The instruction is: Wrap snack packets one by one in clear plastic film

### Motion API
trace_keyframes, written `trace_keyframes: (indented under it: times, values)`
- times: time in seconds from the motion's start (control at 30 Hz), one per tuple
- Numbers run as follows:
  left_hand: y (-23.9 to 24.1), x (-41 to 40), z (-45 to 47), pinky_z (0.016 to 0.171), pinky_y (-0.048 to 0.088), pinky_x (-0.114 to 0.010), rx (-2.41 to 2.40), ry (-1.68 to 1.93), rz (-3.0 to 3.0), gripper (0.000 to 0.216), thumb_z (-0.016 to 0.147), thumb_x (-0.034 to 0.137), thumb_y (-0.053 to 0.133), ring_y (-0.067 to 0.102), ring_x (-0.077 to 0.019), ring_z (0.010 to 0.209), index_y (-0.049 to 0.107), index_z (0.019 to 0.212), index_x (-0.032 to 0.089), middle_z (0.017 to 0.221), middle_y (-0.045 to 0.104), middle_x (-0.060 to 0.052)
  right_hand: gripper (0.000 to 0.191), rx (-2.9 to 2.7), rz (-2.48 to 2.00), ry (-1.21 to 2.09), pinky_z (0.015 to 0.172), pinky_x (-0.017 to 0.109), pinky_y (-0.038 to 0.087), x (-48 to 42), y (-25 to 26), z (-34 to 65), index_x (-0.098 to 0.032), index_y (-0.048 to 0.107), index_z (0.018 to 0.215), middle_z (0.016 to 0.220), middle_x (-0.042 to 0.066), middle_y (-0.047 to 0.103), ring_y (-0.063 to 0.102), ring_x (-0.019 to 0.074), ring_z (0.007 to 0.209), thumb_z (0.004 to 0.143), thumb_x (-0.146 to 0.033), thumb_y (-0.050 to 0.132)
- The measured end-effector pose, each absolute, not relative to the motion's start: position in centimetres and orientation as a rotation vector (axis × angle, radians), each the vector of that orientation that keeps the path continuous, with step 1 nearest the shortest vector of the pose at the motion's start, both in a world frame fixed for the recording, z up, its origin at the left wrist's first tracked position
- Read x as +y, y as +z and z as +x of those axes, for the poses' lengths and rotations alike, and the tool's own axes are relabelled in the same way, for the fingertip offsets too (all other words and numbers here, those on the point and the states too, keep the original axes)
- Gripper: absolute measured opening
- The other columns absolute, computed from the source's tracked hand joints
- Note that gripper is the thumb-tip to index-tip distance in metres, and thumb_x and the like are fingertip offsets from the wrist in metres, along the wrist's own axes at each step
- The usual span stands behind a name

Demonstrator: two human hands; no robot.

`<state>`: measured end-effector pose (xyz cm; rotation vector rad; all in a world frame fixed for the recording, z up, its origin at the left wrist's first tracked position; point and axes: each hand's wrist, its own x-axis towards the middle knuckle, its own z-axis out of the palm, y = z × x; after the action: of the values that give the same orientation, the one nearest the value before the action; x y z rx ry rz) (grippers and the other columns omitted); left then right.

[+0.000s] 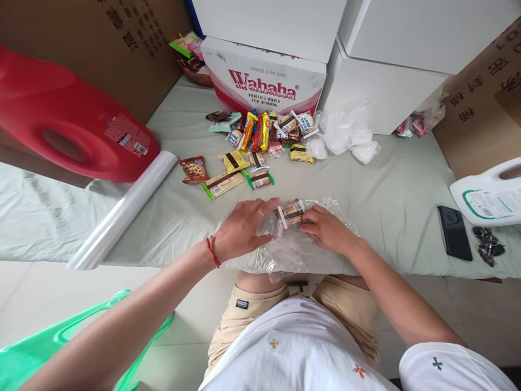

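Observation:
A small wrapped snack (292, 213) with a dark band and white ends lies on a sheet of clear plastic wrap (285, 252), near the front edge of the cloth-covered surface. My right hand (325, 228) pinches at the snack's right end, its fingers curled. To the left of the snack, my left hand (243, 229) has thumb and fingers spread apart, the thumb touching the wrap. A red cord is tied round that wrist. Beyond my hands lie a cookie packet (194, 169), a long wafer packet (223, 184) and a green-ended packet (260, 179).
A pile of snacks (260, 133) sits before the Wahaha box (264, 81), beside crumpled clear plastic bundles (345, 130). A plastic film roll (122, 212) and red jug (73, 119) are left; a white bottle (492, 193), phone (455, 232) and keys (488, 244) are right.

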<state>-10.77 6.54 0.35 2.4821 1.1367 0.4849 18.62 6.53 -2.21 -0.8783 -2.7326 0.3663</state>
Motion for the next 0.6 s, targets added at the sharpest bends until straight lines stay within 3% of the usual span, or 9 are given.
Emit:
trace_keyframes:
  times: [0.1,0.2,0.3,0.4,0.47,0.6]
  values:
    - [-1.0,4.7,-10.9,0.095,0.051,-0.047,1.265,0.66,2.397,0.082,0.089,0.061,0.066,0.064,-0.0318,0.109,0.037,0.153,0.02,0.122,0.063,-0.015,0.023,-2.732,-0.875,0.351,0.081,0.037,0.046,6.5,-2.2,18.5,-0.021,0.075,0.097,0.1,0.009,0.062,0.048,0.0235,0.093,0.097,-0.01,0.054]
    - [-1.8,2.4,-9.8,0.094,0.051,-0.049,1.447,0.838,2.44,0.087,0.084,0.065,0.071,0.06,-0.0357,0.114,0.04,0.15,0.017,0.127,0.06,-0.019,0.024,-2.713,-0.893,0.365,0.081,0.036,0.047,6.4,-2.3,18.5,-0.021,0.075,0.099,0.101,0.01,0.062,0.048,0.0236,0.093,0.096,-0.01,0.054]
    - [-2.5,1.6,-8.5,0.089,0.051,-0.05,1.545,0.806,2.447,0.065,0.091,0.045,0.068,0.061,-0.034,0.108,0.049,0.147,0.017,0.119,0.064,-0.018,0.024,-2.699,-0.904,0.395,0.08,0.036,0.047,6.3,-2.3,18.5,-0.022,0.075,0.099,0.101,0.009,0.062,0.049,0.0232,0.092,0.096,-0.009,0.054]
    - [-3.2,2.3,-9.2,0.08,0.054,-0.041,1.408,0.876,2.313,0.03,0.096,0.022,0.053,0.063,-0.0243,0.089,0.071,0.12,0.021,0.092,0.067,-0.009,0.024,-2.687,-0.898,0.414,0.08,0.036,0.047,6.4,-2.4,18.5,-0.022,0.075,0.101,0.102,0.009,0.062,0.05,0.0229,0.092,0.096,-0.009,0.054]
    - [-3.4,2.9,-10.9,0.076,0.056,-0.036,1.313,0.937,2.2,0.028,0.096,0.018,0.05,0.063,-0.0197,0.084,0.077,0.101,0.023,0.087,0.065,-0.007,0.025,-2.668,-0.89,0.425,0.08,0.037,0.048,6.4,-2.6,18.5,-0.022,0.074,0.103,0.101,0.009,0.062,0.05,0.0227,0.092,0.097,-0.01,0.054]
    - [-3.7,3.3,-15.4,0.073,0.059,-0.033,1.345,0.907,2.172,0.029,0.094,0.021,0.051,0.065,-0.0169,0.083,0.079,0.089,0.024,0.091,0.067,-0.007,0.026,-2.637,-0.885,0.452,0.083,0.038,0.048,6.6,-3.2,18.4,-0.023,0.074,0.102,0.099,0.009,0.063,0.05,0.0222,0.091,0.098,-0.011,0.052]
